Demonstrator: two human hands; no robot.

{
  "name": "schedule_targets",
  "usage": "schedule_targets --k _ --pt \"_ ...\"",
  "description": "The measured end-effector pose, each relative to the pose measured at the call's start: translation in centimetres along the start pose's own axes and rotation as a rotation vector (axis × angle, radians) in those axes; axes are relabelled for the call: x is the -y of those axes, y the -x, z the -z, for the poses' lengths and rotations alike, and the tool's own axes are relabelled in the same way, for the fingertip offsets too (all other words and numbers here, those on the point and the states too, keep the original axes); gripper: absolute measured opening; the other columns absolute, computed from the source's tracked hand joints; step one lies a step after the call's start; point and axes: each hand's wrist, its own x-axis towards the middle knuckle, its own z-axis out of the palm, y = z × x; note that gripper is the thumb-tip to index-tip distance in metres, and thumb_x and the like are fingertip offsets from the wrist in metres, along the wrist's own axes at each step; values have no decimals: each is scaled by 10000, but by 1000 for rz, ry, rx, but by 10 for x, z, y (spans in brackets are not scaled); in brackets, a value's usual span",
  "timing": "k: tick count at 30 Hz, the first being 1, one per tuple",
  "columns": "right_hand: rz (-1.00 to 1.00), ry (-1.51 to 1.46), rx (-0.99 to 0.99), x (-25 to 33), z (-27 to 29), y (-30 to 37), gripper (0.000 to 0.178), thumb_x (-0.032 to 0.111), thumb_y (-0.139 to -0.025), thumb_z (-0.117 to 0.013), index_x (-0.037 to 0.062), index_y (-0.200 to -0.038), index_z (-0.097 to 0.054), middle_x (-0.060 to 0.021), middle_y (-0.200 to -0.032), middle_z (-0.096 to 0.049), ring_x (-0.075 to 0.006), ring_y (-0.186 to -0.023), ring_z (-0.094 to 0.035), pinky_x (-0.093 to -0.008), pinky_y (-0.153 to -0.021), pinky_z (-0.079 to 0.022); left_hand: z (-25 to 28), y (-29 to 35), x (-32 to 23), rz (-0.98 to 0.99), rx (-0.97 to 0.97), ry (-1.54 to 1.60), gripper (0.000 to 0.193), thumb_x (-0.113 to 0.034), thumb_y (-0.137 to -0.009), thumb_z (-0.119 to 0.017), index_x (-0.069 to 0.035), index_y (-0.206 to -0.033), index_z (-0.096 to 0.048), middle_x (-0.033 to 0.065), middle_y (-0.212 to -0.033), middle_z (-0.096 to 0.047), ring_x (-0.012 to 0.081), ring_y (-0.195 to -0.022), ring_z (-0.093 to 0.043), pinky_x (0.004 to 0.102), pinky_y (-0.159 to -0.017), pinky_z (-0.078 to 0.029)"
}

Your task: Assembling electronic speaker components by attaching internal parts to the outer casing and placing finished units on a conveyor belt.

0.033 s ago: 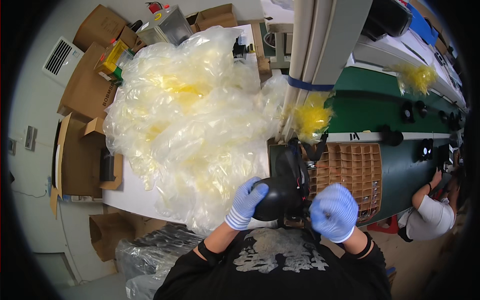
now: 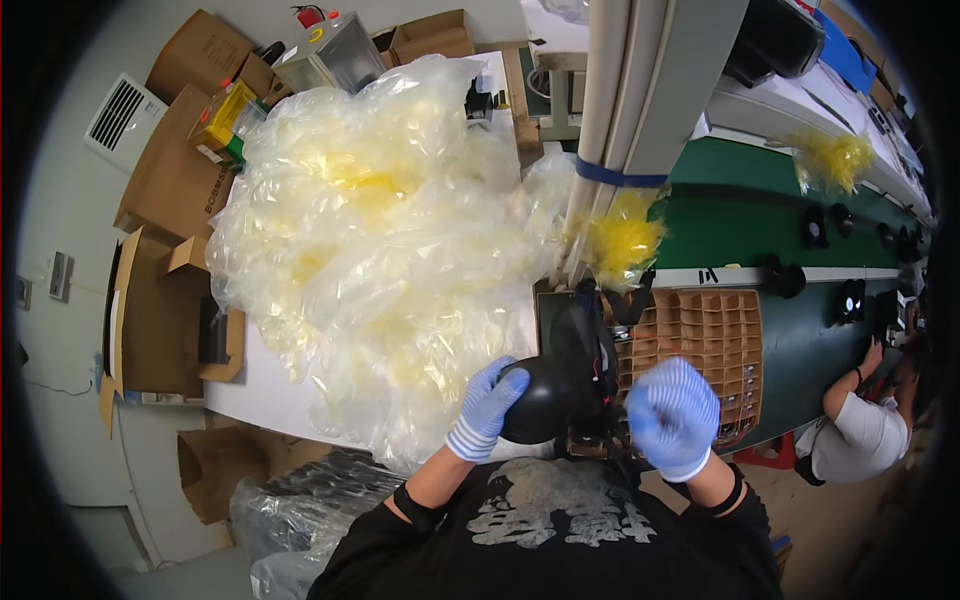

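Note:
My left hand [image 2: 488,408], in a blue-and-white striped glove, is closed on the side of a smooth, rounded black shell [image 2: 541,402]. Dark straps and cords [image 2: 594,345] run up along the shell's right side. To the right, a short gap apart, my right hand [image 2: 674,420] is raised in a matching glove. Its fingers are curled in and partly blurred, and whatever they hold, if anything, is hidden. Beyond that hand lies a brown cardboard divider grid [image 2: 690,335] with small parts in some cells.
Clear plastic bags with yellow tints [image 2: 390,230] heap over the white table at left. A grey post [image 2: 632,100] with a blue band rises ahead. A green bench [image 2: 720,215] holds black round parts. Another person [image 2: 860,430] sits at far right. Cardboard boxes [image 2: 160,320] stand at left.
My right hand has shifted slightly right, away from the shell. My left hand and the shell have moved slightly left.

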Motion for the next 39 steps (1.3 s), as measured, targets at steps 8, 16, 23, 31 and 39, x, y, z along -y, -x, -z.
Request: schedule_targets --k 8,16,23,31,39 --pt "-484 -173 -319 -102 -39 -19 96 48 -738 -690 -4 -783 -623 -80 -739 -603 -159 -654 -569 -266 -618 -455 16 -3 14 -4 134 -86 318 -346 -846 -626 -31 -868 -586 -12 -763 -545 63 -716 -486 213 -668 -414" --pt "-385 243 -272 -108 -36 -47 366 208 -661 -795 57 -601 -467 -63 -546 -459 -194 -479 -435 -303 -493 -409 19 6 15 -2 95 -56 325 -342 -841 -628 -22 -887 -590 3 -766 -557 71 -711 -497 219 -665 -421" --pt "-809 343 -116 -167 3 19 287 149 -730 -723 29 -629 -483 -15 -561 -482 -114 -528 -375 -274 -508 -380 21 15 12 -54 121 30 353 -367 -831 -626 -18 -872 -585 12 -764 -567 73 -709 -504 225 -660 -425" --pt "-1195 -1190 511 -46 -50 75 703 526 -845 -532 52 -1325 -334 -99 -1157 -525 -208 -1025 -533 -359 -911 -438 4 21 11 -870 301 -697 345 -381 -688 -722 -87 -688 -542 54 -641 -513 216 -568 -494 303 -558 -395" --pt "-1120 -1729 185 -31 -40 72 842 303 -745 -699 77 -1416 -243 -127 -1384 -376 -251 -1253 -401 -388 -1040 -353 -23 15 13 -1400 605 -1214 368 -474 -676 -700 -136 -687 -554 16 -647 -501 206 -616 -509 331 -625 -422"
